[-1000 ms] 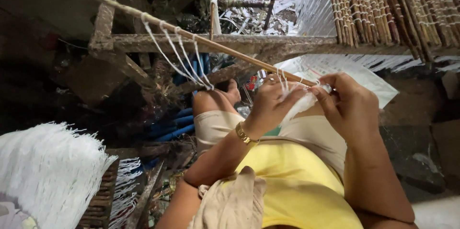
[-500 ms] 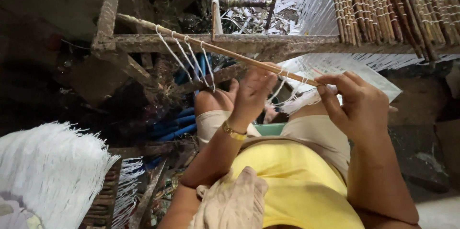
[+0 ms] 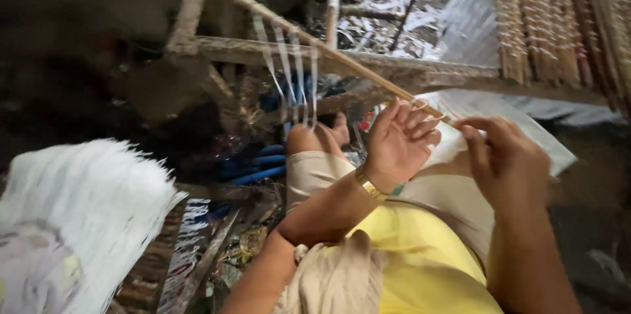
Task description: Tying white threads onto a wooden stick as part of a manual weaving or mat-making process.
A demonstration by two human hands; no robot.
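Long thin pale bamboo stick [image 3: 342, 57] runs on a slant from upper left of the frame down to right of centre; its lower end meets both hands; its upper part crosses over a weathered grey wooden frame [image 3: 276, 53]; four white string loops [image 3: 292, 67] hang from the stick's upper half, spaced close, blurred by motion.

Left hand [image 3: 399, 142] at centre frame, palm toward the camera, fingers spread and loosely curled just under the stick; fingertips at the stick, with thin white strands near them; grip apart, not closed on anything; gold-coloured bracelet [image 3: 369, 186] on that wrist.

Right hand [image 3: 509, 159] right of centre, thumb and forefinger pinched together at the stick's lower end; grip clamped on the stick, as far as the blur allows.

Mat of brown reeds bound with white cord [image 3: 559, 15] in the upper right corner, beyond the frame; thick bundle of white fringe strands [image 3: 92, 209] at lower left; yellow shirt [image 3: 427, 261] and beige cloth [image 3: 335, 278] along the bottom edge; a bare knee [image 3: 305, 140] below the loops.
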